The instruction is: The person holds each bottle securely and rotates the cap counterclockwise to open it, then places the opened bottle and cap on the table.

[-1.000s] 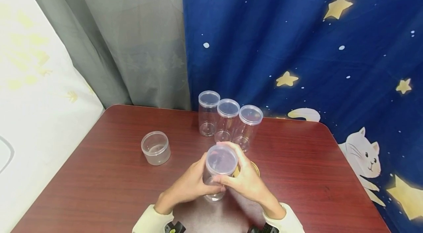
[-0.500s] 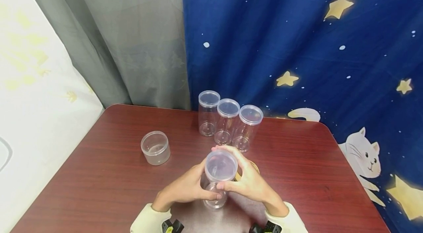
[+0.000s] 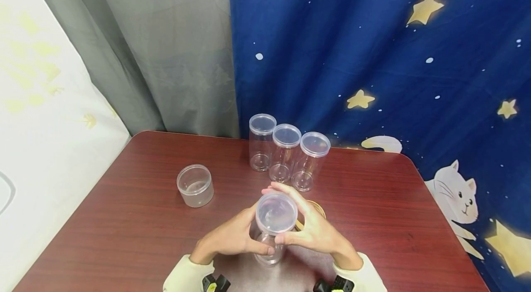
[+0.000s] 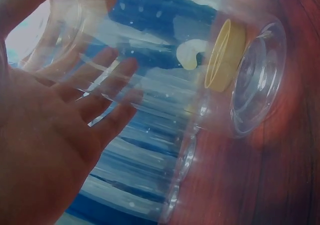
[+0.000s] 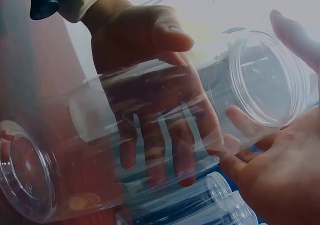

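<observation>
In the head view, a tall clear plastic jar (image 3: 269, 259) with a translucent lid (image 3: 276, 213) stands near the table's front, between both hands. My left hand (image 3: 230, 236) holds the jar's body, its thumb across the near side and its fingers behind, visible through the plastic in the right wrist view. Higher up, my right hand (image 3: 313, 230) grips around the lid end, thumb in front and fingertips at the far side. A round yellow lid-like piece (image 4: 225, 57) lies beyond the jar, seen through it in the left wrist view; the right hand partly covers it from above.
Three tall clear jars, a left one (image 3: 262, 142), a middle one (image 3: 286, 154) and a right one (image 3: 311, 160), stand in a row at the back. A short clear tub (image 3: 196, 186) sits to the left. Curtains (image 3: 290, 43) hang behind the brown table (image 3: 137, 218).
The jar's lid end and my hands have come slightly toward the person. My right thumb has shifted down with it. The other containers have stayed put.
</observation>
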A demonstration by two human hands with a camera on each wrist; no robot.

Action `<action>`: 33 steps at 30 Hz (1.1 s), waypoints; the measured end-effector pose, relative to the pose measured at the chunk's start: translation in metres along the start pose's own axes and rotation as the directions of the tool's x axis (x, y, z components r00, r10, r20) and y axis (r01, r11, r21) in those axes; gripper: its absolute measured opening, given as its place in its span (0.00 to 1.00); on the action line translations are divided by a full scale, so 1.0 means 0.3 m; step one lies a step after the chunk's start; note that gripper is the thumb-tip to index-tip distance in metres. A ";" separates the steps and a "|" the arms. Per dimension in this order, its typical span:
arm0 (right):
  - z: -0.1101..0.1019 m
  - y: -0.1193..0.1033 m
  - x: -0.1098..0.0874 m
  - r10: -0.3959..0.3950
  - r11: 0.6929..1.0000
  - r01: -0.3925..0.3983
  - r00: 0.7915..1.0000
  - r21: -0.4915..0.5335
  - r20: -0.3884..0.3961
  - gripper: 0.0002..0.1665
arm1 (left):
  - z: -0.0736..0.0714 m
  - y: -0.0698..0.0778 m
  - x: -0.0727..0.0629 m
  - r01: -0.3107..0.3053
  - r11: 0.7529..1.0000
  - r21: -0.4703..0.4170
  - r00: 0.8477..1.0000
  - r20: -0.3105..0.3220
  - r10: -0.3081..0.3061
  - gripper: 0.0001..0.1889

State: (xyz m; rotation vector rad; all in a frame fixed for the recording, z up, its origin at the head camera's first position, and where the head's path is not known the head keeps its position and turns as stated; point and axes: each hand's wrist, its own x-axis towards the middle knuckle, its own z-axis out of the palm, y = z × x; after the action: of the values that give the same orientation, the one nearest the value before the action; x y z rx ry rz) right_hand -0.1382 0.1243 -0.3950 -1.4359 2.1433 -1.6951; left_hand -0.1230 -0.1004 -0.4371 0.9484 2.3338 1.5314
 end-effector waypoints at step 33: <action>0.094 -0.012 0.009 0.128 0.936 -0.250 0.897 -0.246 -0.423 0.57 | 0.098 0.025 0.050 0.194 0.913 0.358 0.801 -0.595 0.063 0.49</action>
State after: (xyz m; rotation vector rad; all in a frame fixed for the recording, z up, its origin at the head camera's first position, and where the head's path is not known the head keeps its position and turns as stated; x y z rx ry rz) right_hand -0.1220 0.1017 -0.4020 -0.9313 2.7499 -1.7765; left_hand -0.1174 -0.0672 -0.4410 0.4600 3.1864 1.5041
